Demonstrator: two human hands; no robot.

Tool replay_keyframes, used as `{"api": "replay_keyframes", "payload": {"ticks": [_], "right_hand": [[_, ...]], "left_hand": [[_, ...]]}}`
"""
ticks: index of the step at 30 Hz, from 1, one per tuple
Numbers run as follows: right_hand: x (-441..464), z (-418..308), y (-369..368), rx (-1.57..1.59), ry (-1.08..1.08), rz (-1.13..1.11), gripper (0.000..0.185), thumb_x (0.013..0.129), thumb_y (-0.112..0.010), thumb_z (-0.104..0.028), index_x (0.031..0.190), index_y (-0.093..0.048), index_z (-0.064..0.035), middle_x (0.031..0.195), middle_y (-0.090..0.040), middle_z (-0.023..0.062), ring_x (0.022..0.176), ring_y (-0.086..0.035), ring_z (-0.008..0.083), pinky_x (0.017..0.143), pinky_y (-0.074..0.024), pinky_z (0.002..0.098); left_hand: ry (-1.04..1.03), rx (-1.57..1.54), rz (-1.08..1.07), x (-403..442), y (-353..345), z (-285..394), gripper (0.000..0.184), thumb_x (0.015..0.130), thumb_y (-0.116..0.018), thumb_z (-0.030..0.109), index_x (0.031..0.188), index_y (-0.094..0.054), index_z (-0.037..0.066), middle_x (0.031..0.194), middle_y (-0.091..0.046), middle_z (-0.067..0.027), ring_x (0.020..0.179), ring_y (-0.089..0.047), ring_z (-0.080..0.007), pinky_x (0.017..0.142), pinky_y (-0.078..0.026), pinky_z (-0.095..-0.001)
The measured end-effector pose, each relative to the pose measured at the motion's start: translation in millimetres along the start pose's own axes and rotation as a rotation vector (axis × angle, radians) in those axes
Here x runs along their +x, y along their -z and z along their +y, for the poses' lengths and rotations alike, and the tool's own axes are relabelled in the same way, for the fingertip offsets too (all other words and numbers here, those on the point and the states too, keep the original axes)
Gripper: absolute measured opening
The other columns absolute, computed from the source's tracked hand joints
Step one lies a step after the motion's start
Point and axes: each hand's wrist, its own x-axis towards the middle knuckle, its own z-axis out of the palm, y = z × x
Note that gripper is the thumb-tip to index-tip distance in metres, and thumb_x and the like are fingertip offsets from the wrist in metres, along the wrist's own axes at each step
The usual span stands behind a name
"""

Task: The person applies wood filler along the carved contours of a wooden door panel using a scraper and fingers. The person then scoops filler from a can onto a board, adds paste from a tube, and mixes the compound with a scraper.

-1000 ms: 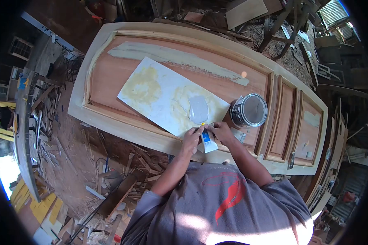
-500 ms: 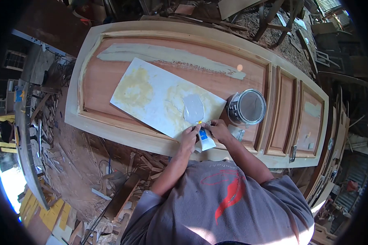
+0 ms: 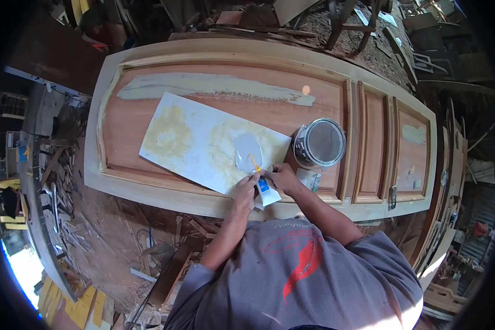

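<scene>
Both of my hands meet at a white and blue tube, near the lower right edge of a stained white board. My left hand is closed on the tube's left side. The fingers of my right hand are pinched on it from the right. From the tube's tip a thin yellow-orange strand reaches onto a patch of grey paste on the board. An open metal can stands just right of the board.
Beneath these lies a wooden panelled door, with a pale filler streak along its large panel. A small metal piece rests near the door's right end. Wood scraps litter the ground at left.
The yellow-orange strand at the tube's tip has lengthened onto the grey paste. The board, can and hands appear farther left as the view shifts; both hands stay on the tube.
</scene>
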Motion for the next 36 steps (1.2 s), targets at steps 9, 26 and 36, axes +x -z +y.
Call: {"api": "replay_keyframes", "payload": {"ticks": [9,26,36], "right_hand": [[-9,-10,10,0.066,-0.047,-0.067,0.046,0.093,-0.082,-0.041,0.082,-0.075,0.0034,0.069,-0.070,0.0084,0.058,-0.059,0.0125,0.056,-0.0494,0.0357],[-15,-9,0,0.108,-0.010,-0.034,0.042,0.091,-0.083,-0.035,0.084,-0.077,0.0058,0.071,-0.072,0.0092,0.062,-0.062,0.0132,0.059,-0.0508,0.0347],[-2,-3,-9,0.149,-0.048,-0.038,0.035,0.090,-0.083,-0.028,0.080,-0.075,0.0045,0.071,-0.071,0.0088,0.059,-0.062,0.0134,0.055,-0.0498,0.0350]], "left_hand": [[0.001,-0.014,-0.004,-15,-10,10,0.024,0.106,-0.069,0.024,0.116,-0.070,0.003,0.099,-0.070,-0.0017,0.084,-0.068,-0.0110,0.077,-0.059,-0.0292],[-0.047,0.009,0.020,-15,-1,2,0.021,0.104,-0.071,0.024,0.114,-0.071,0.005,0.101,-0.072,-0.0022,0.087,-0.070,-0.0137,0.082,-0.059,-0.0314],[-0.030,-0.022,0.050,0,6,-3,0.021,0.103,-0.071,0.022,0.111,-0.071,0.002,0.095,-0.072,-0.0048,0.083,-0.070,-0.0159,0.078,-0.059,-0.0331]]}}
